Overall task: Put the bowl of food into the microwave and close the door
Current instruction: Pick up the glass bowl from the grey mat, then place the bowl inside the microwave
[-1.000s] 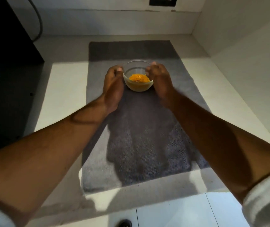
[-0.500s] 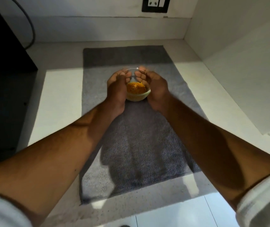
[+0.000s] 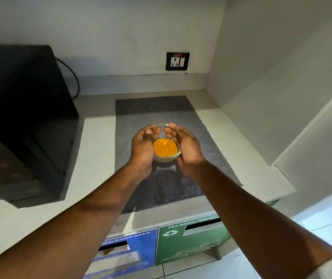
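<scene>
Cupping the bowl (image 3: 167, 157) of orange food (image 3: 165, 147), my left hand (image 3: 143, 146) and right hand (image 3: 185, 148) hide most of its glass sides. My fingers (image 3: 155, 128) curl tight around it above the grey mat (image 3: 157, 109) on the desk (image 3: 98, 141). My arms reach straight out. The black microwave (image 3: 20, 117) on my left is too dark to see well.

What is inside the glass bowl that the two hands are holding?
The glass bowl holds orange food, piled loosely. The left hand and right hand cover its sides, so the bowl's bottom cannot be seen.
</scene>
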Available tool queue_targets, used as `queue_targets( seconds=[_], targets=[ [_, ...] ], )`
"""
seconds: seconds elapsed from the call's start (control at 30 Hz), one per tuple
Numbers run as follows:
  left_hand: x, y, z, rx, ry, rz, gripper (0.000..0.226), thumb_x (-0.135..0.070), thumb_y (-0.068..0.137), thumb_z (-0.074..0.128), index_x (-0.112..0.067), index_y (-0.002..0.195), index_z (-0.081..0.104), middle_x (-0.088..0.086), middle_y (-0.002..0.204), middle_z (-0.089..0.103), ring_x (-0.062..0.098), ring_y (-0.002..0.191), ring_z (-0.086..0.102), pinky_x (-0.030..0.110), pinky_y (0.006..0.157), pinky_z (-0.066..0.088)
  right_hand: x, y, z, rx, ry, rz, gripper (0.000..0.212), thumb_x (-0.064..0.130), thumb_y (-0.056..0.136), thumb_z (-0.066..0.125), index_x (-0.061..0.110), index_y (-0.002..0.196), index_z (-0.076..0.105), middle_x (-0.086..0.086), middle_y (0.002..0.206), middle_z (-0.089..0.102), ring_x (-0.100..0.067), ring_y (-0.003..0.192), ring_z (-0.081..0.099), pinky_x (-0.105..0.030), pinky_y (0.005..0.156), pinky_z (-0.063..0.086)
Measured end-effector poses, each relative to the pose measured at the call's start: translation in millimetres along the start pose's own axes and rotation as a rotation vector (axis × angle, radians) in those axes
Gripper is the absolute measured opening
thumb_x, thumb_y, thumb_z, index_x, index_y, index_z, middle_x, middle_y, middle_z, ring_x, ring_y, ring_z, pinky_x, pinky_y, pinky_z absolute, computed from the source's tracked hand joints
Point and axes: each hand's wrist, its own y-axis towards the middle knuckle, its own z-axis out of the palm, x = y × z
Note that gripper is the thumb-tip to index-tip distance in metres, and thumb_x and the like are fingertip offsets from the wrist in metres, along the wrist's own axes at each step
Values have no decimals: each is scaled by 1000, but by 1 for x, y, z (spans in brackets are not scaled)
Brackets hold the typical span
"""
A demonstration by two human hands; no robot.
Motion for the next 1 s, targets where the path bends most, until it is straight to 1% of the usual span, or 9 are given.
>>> queue_targets(
  seconds=[0.1, 0.27, 0.43, 0.57, 0.7, 0.8, 0.87, 0.93, 1.0],
  targets=[
    [-20, -43, -7, 3, 11, 30, 28, -16, 105, 39, -17, 112, 66, 6, 119, 71, 16, 106, 68, 28, 89, 54, 13, -46, 2, 37, -41, -32, 28, 17, 104, 52, 8, 125, 68, -13, 124, 73, -25, 116, 70, -39, 106, 53],
    [-58, -115, -25, -19, -36, 39, 30, -14, 105, 39, -9, 119, 65, 10, 119, 71, 24, 114, 66, 42, 105, 51, 39, -118, 18, 68, -159, -61, 23, 17, 104, 50, 15, 117, 70, -13, 123, 74, -28, 120, 69, -50, 111, 50],
    [-94, -178, -48, -46, -56, 42, 32, -21, 106, 37, -14, 116, 66, 8, 115, 72, 25, 111, 68, 44, 100, 53, 61, -188, 41, 91, -219, -45, 23, 23, 107, 48, 22, 113, 70, -10, 119, 77, -28, 115, 72, -54, 106, 53],
    [-116, -219, -79, -57, -37, 76, 31, -22, 106, 38, -17, 116, 67, 7, 116, 73, 18, 104, 69, 36, 89, 56, 64, -239, 66, 111, -238, -49, 25, 25, 107, 47, 21, 115, 70, -10, 118, 77, -29, 114, 72, -56, 106, 53],
    [-136, -258, -128, -97, -22, 112, 31, -21, 106, 38, -17, 119, 66, 5, 118, 72, 16, 110, 66, 37, 96, 53, 54, -297, 101, 156, -238, -27, 28, 27, 109, 44, 21, 115, 71, -10, 119, 76, -32, 114, 71, -59, 104, 53],
    [-132, -270, -147, -39, 21, 52, 27, -25, 105, 42, -23, 121, 64, 1, 118, 72, 12, 107, 66, 32, 89, 54, 43, -307, 106, 156, -272, 9, 24, 31, 106, 50, 28, 114, 72, -5, 117, 77, -32, 109, 72, -61, 100, 55],
    [-138, -284, -174, -40, 50, 45, 26, -32, 102, 48, -27, 124, 60, 2, 118, 69, 16, 106, 66, 35, 89, 56, 31, -321, 122, 178, -271, 31, 24, 31, 107, 48, 28, 115, 71, -6, 119, 76, -31, 110, 72, -57, 100, 57],
    [-143, -293, -208, -55, 99, 65, 29, -38, 100, 51, -31, 128, 53, 2, 121, 66, 17, 106, 65, 34, 87, 55, 19, -335, 149, 197, -267, 34, 28, 32, 109, 44, 26, 119, 69, -7, 121, 75, -31, 112, 71, -56, 102, 56],
    [-146, -303, -243, -53, 130, 92, 40, -42, 97, 55, -31, 135, 45, -1, 130, 60, 16, 115, 61, 35, 95, 53, 3, -345, 175, 213, -285, 36, 30, 30, 110, 42, 24, 121, 69, -6, 122, 75, -32, 115, 70, -57, 104, 54]
  ],
)
